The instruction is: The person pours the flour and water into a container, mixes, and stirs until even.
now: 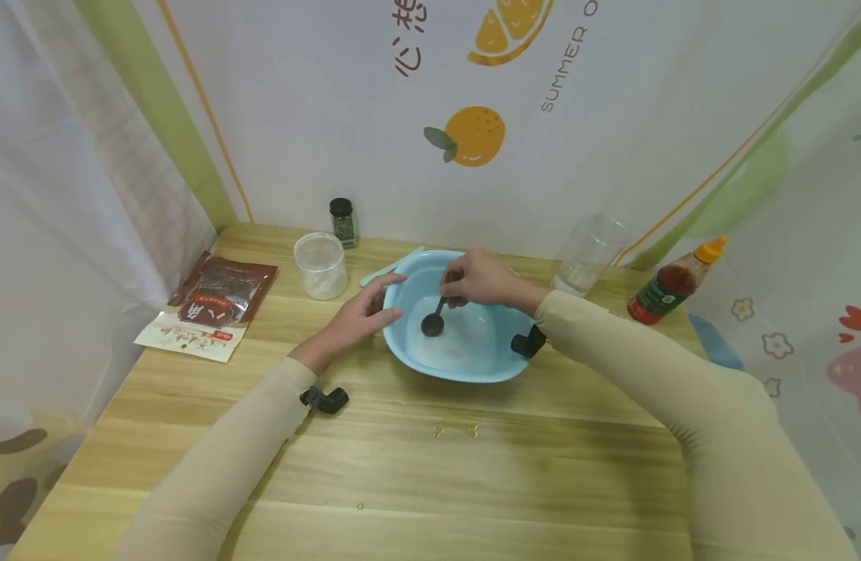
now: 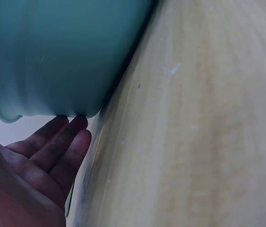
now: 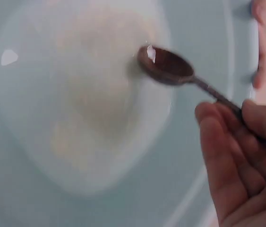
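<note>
A light blue basin (image 1: 458,372) stands on the table with cloudy whitish liquid at its bottom. My left hand (image 1: 356,315) holds its left side: thumb and index tips lie over the rim, while the other fingers (image 2: 78,146) touch the outer wall. Inside the basin, my right hand (image 1: 479,279) pinches the handle of a dark brown spoon (image 1: 432,324) between thumb and fingers. The spoon's bowl (image 3: 168,66) is over the liquid, with a small bright white spot at its edge. Whether the bowl touches the liquid, I cannot tell.
A clear tub of white contents (image 1: 321,269), a black-capped jar (image 1: 342,224) and a light blue stick (image 1: 374,276) are left of the basin. Packets (image 1: 223,288) lie farther left. A clear glass (image 1: 587,257) and a red sauce bottle (image 1: 675,284) stand right. Wet marks (image 1: 455,429) show in front.
</note>
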{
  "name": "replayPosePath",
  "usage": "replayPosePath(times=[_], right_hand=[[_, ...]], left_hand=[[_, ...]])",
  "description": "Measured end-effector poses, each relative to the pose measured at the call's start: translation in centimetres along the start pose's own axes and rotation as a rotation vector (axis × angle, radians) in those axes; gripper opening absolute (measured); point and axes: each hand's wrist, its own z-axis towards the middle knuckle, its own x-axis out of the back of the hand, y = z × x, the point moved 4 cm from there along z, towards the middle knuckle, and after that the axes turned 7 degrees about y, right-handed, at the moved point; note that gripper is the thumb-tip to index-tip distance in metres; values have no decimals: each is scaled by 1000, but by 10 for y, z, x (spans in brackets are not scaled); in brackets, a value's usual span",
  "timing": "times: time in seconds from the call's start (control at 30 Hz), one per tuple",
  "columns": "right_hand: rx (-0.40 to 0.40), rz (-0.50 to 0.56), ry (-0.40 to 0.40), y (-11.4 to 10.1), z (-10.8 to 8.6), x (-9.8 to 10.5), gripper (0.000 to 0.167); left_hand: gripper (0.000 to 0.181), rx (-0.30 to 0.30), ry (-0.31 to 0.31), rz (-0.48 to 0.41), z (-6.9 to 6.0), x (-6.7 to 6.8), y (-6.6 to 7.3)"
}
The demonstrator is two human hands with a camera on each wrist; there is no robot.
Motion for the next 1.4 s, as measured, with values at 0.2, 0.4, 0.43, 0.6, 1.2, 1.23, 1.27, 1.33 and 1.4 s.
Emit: replayPosePath(times=[0.2, 0.4, 0.43, 0.6, 1.2, 1.23, 1.27, 1.33, 1.4], right_hand=[[-14, -44, -18, 5, -8, 8, 14], [-14, 83, -142, 1, -6, -11, 14], [-9, 87, -131, 0, -4, -13, 15], [-14, 42, 11, -3, 2, -5, 14], [-44, 61, -38, -6, 9, -9, 13], [-45, 43, -14, -5, 10, -6, 13], [-48, 25, 13, -3, 11, -2, 14], [-57, -24, 70, 2, 10, 8, 14], [-68, -61, 112, 8, 7, 17, 14]], left_hand=[[62, 13, -7, 31, 2, 0, -2], [63, 16, -17, 6, 2, 0, -3], [63, 17, -17, 5, 1, 0, -2], [63, 19, -14, 9, 2, -1, -1], [62, 18, -12, -12, -2, -1, -1], [62, 15, -9, -11, -3, -1, -1], [62, 13, -5, -8, -3, 0, -1], [62, 9, -2, -3, -2, 0, 0], [62, 9, -1, 6, -2, 0, 2]])
